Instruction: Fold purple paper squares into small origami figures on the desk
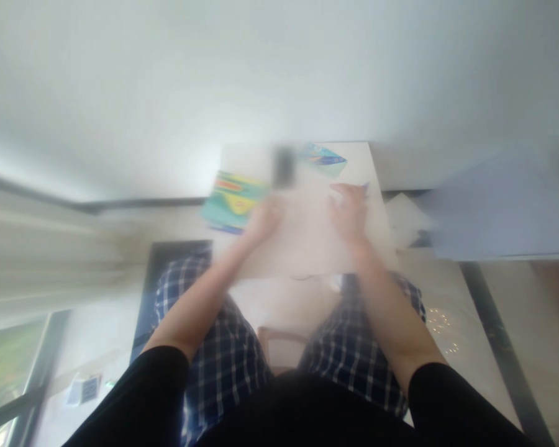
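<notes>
My left hand (265,218) is over the left part of a small white table (302,257), beside a flat green and yellow pack (230,202). Motion blur smears its fingers. On the right side of the tabletop, my right hand (349,214) has its fingers curled in. A small purple tip (365,187) shows just beyond its knuckles; whether the hand holds it is unclear. At the far edge lie a blurred dark grey object (284,166) and a blue and green patterned piece (326,158), like paper or packaging.
A pale wall (279,74) rises right behind the table. To the right is a large light grey panel-like surface (507,211). Below the table, my legs in checked trousers (223,347) stand on either side. A window (13,354) is at lower left.
</notes>
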Tool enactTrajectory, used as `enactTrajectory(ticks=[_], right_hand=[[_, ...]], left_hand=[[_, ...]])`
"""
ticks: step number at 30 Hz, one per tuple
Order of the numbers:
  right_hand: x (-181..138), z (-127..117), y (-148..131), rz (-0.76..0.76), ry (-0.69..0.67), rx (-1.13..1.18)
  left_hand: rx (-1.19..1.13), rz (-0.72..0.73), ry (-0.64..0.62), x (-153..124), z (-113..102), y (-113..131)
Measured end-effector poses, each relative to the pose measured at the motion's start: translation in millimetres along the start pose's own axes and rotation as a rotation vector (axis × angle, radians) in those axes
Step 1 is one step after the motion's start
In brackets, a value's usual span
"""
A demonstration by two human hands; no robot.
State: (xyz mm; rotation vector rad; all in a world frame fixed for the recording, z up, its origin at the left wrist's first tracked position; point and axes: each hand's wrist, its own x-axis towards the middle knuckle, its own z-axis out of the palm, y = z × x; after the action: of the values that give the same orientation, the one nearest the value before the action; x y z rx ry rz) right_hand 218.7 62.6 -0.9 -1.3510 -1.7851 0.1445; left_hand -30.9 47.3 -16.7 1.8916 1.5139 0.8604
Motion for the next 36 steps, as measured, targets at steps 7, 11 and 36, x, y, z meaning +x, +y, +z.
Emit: enactTrajectory(ticks=[7,11,36], right_hand=[[-28.0,35.6,-35.0,-0.044,-0.284,0.251],[-35.5,50.2,-45.7,-0.005,-0.36,0.292],[-34.2,91.6,-75.5,-0.197,-0.588,0.101]], left_hand=[[0.108,0.109,-0.042,-5.8,-6.4,-4.3],[0.17,0.085,-0.078,-7.2,-24.4,-14.1],[0.267,0.167,-0.144,-32.3,-52.3,-58.7]])
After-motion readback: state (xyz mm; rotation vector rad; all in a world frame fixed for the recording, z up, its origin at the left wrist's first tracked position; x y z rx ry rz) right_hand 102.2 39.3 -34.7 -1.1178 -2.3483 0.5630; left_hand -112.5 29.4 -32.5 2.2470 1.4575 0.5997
